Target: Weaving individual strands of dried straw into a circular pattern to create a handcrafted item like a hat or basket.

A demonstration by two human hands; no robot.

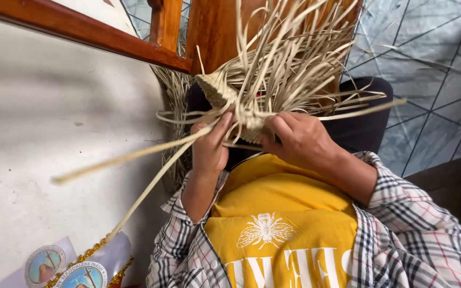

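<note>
A partly woven piece of pale straw [221, 92] sits in front of my chest, with many loose flat strands [289, 58] fanning up and to the right. My left hand [209, 148] grips the left side of the weave, and two long strands [134, 160] trail from it down to the left. My right hand [297, 141] is closed on the lower right edge of the weave, fingers pinching strands. Both wrists come out of checked sleeves over a yellow shirt [278, 208].
A brown wooden frame [108, 37] runs across the top left, with a wooden post [214, 32] behind the weave. A white wall [44, 133] fills the left. Grey floor tiles [433, 80] lie to the right. More straw [174, 90] is piled by the wall. A banner with round emblems [65, 266] is at the bottom left.
</note>
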